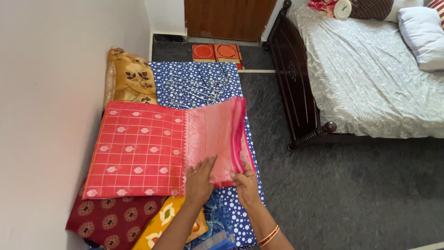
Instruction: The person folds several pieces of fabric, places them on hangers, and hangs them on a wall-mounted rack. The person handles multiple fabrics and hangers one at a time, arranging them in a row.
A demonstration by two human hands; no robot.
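Gripping pink sari point(152, 148) edge, both hands point(200, 181)

Home bedroom: dark wooden bed point(296, 88) w/ pale patterned bedspread point(370, 78) & pillows point(423, 37), round clock point(342, 9) by them, grey carpet floor point(351, 194), small orange doormat point(217, 52) at a wooden door point(229, 18), white walls point(51, 92).

The pink folded cloth point(217, 139) is hiding the left hand's point(200, 181) fingertips and the right hand's point(246, 184) fingers beneath its lifted edge. The red checked cloth point(138, 150) is covering most of the maroon cloth point(113, 217). The frame is cutting off the bed point(370, 78), the pillow point(423, 34) and both forearms.
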